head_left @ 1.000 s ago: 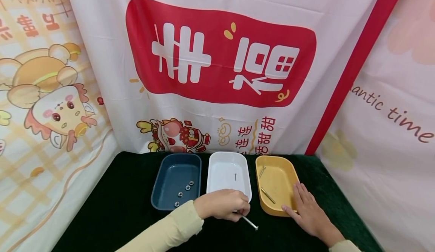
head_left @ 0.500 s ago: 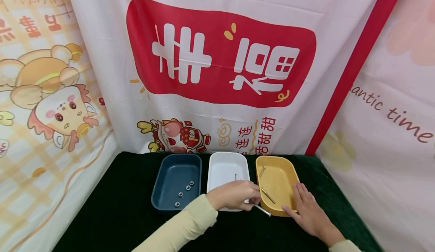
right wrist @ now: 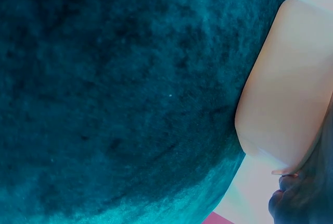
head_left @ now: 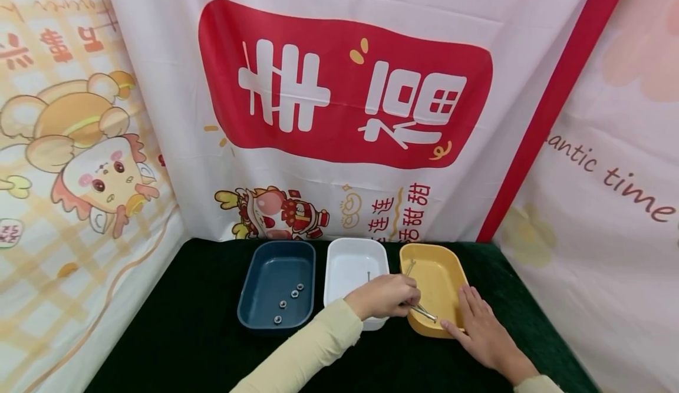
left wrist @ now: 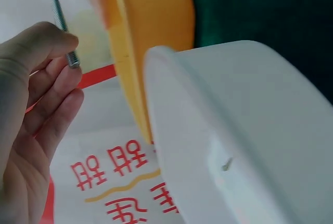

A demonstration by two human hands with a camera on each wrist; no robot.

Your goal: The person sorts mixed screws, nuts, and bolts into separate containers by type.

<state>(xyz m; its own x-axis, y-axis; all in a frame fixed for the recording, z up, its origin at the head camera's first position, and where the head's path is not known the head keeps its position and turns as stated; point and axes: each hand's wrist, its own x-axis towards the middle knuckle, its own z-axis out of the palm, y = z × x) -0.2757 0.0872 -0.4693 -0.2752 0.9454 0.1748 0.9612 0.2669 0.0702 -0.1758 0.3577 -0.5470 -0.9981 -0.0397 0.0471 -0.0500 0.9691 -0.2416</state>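
My left hand (head_left: 386, 296) pinches a long silver bolt (left wrist: 59, 16) between thumb and fingers, and the threaded shank and round head stick out past the thumb. In the head view the bolt overlaps the near left part of the yellow tray (head_left: 441, 281), head end toward the right. Straight fingers of my right hand (head_left: 485, 329) rest on that tray's right wall, with the thumb at its near corner. Another bolt (head_left: 411, 267) lies at the tray's far left side. The brass-coloured piece seen there earlier is mostly hidden behind my left hand and its bolt.
Left of the yellow tray stands a white tray (head_left: 339, 263) with a small screw (left wrist: 227, 164) in it, partly covered by my left hand. A blue tray (head_left: 270, 263) farther left holds several nuts (head_left: 294, 294). Dark green cloth (head_left: 175, 334) covers the table; printed curtains hang behind.
My left hand has moved right and slightly away from me, carrying the bolt from before the white tray to over the yellow tray's near left edge. The right hand stays put.
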